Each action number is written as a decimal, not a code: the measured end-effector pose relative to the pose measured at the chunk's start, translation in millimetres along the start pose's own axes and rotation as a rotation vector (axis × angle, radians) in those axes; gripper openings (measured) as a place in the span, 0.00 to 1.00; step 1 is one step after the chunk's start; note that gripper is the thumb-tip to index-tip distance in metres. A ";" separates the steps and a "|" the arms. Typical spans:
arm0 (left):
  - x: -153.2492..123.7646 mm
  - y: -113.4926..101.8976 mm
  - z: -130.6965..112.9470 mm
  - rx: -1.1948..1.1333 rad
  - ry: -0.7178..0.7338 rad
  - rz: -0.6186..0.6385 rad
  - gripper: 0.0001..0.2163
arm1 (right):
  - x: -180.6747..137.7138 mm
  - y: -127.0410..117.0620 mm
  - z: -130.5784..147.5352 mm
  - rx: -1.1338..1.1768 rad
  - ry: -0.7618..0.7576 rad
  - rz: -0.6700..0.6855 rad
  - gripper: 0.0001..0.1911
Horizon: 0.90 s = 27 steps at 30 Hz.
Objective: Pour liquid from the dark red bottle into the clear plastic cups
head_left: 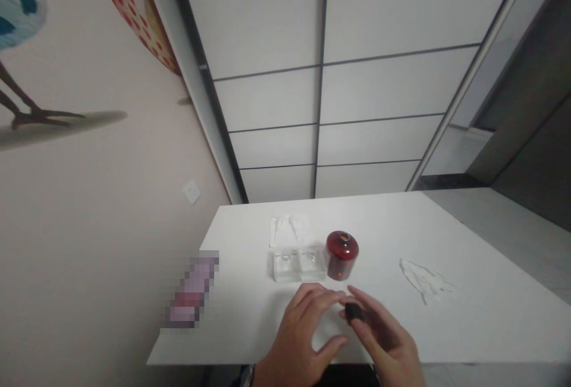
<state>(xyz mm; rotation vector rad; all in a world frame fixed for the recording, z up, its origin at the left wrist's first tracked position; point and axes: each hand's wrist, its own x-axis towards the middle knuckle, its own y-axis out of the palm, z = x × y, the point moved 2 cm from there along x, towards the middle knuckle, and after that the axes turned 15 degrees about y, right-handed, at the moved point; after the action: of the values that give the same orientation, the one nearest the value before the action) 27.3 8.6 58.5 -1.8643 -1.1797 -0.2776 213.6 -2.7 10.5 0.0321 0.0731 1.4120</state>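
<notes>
In the head view, my right hand [389, 338] pinches a small black object [354, 311] between thumb and fingers; its exact kind is too small to make out. Close by on the left, my left hand [300, 329] is open, its fingers stretched toward the right fingertips and its thumb apart. Whether the left fingertips touch the black object, I cannot tell. Just beyond both hands stands a dark red, glossy round jar [341, 259] with a small opening in its top. Against its left side sits a clear box [300, 265] with two compartments.
Behind the clear box lies a thin white sheet [285, 230]. A crumpled white piece [426, 281] rests at the right of the white table [236, 310]. A blurred-out pink item [191, 292] is at the left edge. Wall and white panelled doors [276, 101] stand beyond.
</notes>
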 end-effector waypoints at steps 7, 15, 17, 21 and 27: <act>16.1 3.9 25.6 0.193 -0.014 0.071 0.27 | 90.2 -17.5 64.2 -0.332 -0.489 -0.228 0.12; 26.6 -6.2 49.0 0.349 0.104 -0.042 0.22 | 124.1 4.4 23.3 -0.378 -0.548 -0.151 0.10; 24.0 -25.9 59.5 0.384 0.063 -0.197 0.16 | 122.3 6.9 16.9 -0.352 -0.537 -0.153 0.09; 13.1 -56.6 84.8 0.411 -0.049 -0.468 0.07 | 122.6 10.7 11.6 -0.320 -0.529 -0.160 0.09; -0.4 -61.2 99.9 0.322 -0.142 -0.556 0.10 | 127.3 11.7 6.2 -0.296 -0.591 -0.113 0.12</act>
<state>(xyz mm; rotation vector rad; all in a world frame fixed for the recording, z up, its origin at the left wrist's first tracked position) -48.0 95.0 34.3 -1.2703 -1.7216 -0.2422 222.4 125.0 13.4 0.1947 -0.6127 1.2409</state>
